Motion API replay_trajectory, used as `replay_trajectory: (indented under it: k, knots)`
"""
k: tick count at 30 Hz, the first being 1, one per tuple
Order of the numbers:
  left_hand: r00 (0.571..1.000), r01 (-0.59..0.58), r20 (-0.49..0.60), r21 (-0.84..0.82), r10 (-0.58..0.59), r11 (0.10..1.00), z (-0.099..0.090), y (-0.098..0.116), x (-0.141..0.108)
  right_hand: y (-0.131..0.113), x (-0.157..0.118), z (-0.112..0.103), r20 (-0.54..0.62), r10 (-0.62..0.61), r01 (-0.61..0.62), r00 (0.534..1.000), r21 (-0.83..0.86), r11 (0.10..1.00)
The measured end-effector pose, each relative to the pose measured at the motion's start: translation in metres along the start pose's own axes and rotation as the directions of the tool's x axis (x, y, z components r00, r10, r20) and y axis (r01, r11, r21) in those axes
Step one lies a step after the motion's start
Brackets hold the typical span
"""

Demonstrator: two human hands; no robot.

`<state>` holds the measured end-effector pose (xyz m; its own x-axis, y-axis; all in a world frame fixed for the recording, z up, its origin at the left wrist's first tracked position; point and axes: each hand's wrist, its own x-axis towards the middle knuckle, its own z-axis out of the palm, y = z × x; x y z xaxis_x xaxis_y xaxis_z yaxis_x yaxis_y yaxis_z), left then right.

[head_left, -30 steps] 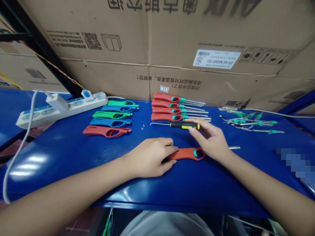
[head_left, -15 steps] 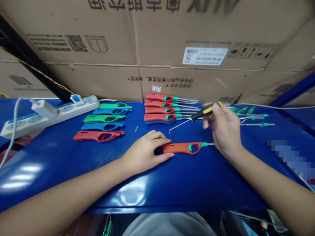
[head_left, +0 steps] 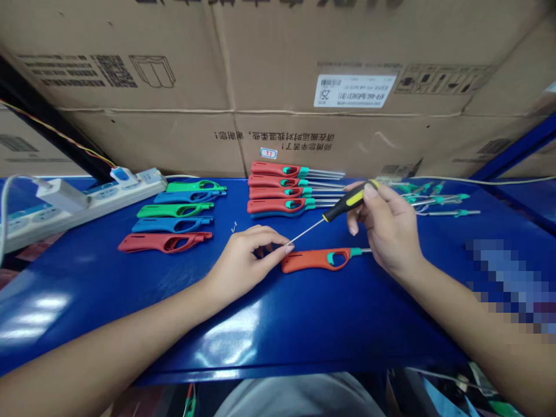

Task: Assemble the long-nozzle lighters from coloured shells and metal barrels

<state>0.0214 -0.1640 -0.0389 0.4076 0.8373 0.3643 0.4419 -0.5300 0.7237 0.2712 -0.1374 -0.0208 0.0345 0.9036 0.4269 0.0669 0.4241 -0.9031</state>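
Observation:
In my right hand is a screwdriver with a black and yellow handle, its thin shaft slanting down to the left. The thumb and fingertips of my left hand pinch together at the shaft's tip, covering it. Whether a tiny metal piece is also between them I cannot tell. Just right of those fingertips lies a red gas lighter with a teal trigger and collar. Its metal tube runs behind my right hand. A few tiny metal pieces, perhaps screws, rest on the table beyond my left hand.
Red lighters are stacked at the back middle. Several green, blue and red handle shells lie to the left, beside a white power strip. Metal tubes with teal ends lie back right. A large cardboard box stands behind the blue table.
My left hand has let go of the red lighter's end and pinched the screwdriver tip. The screwdriver has dipped down and left; a small piece hung at its tip before. The view has shifted slightly.

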Motion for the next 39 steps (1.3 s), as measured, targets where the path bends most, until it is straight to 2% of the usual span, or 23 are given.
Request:
replay_trajectory:
  k: [5, 9, 11, 15, 18, 23, 25, 28, 33, 36, 39]
  knots:
    - [0.997, -0.075, -0.001, 0.015, 0.075, 0.997, 0.001, -0.002, -0.002, -0.001, 0.002, -0.001, 0.024, -0.093, 0.093, 0.995, -0.009, 0.996]
    - [0.999, -0.054, -0.004, -0.024, 0.054, 0.998, 0.002, 0.001, -0.003, -0.012, 0.002, 0.003, 0.047, -0.201, 0.204, 0.978, -0.06, 0.977]
    - [1.0, -0.025, -0.007, -0.05, 0.025, 0.998, 0.003, 0.002, -0.003, -0.019, 0.002, 0.007, 0.096, -0.237, 0.242, 0.967, -0.048, 0.969]
    - [1.0, -0.009, -0.002, -0.086, 0.009, 0.996, 0.004, 0.004, -0.003, -0.034, 0.002, 0.022, 0.272, -0.24, 0.245, 0.932, 0.017, 0.969]
    - [1.0, -0.012, 0.013, -0.11, 0.013, 0.994, 0.004, 0.005, -0.004, -0.043, 0.0, 0.035, 0.35, -0.262, 0.296, 0.9, -0.049, 0.954]
    - [0.999, -0.041, 0.018, -0.116, 0.043, 0.992, 0.006, 0.006, -0.007, -0.043, -0.008, 0.048, 0.281, -0.442, 0.498, 0.852, -0.173, 0.849]
    - [0.997, -0.069, 0.031, -0.101, 0.072, 0.992, 0.005, 0.006, -0.008, -0.037, -0.011, 0.049, 0.29, -0.467, 0.53, 0.835, -0.201, 0.824]
    - [0.99, -0.11, 0.078, -0.053, 0.114, 0.993, 0.004, 0.006, -0.007, -0.031, -0.013, 0.046, 0.297, -0.445, 0.51, 0.845, -0.193, 0.838]
    - [0.98, -0.143, 0.159, 0.167, 0.117, 0.975, 0.002, 0.002, -0.007, -0.027, -0.014, 0.042, 0.243, -0.425, 0.467, 0.872, -0.149, 0.872]
    - [0.974, -0.149, 0.198, 0.173, 0.114, 0.974, 0.004, 0.001, -0.009, -0.023, -0.015, 0.043, 0.198, -0.429, 0.46, 0.881, -0.147, 0.876]
    - [0.97, -0.152, 0.213, 0.141, 0.12, 0.978, 0.006, 0.002, -0.01, -0.019, -0.017, 0.044, 0.223, -0.423, 0.46, 0.878, -0.151, 0.875]
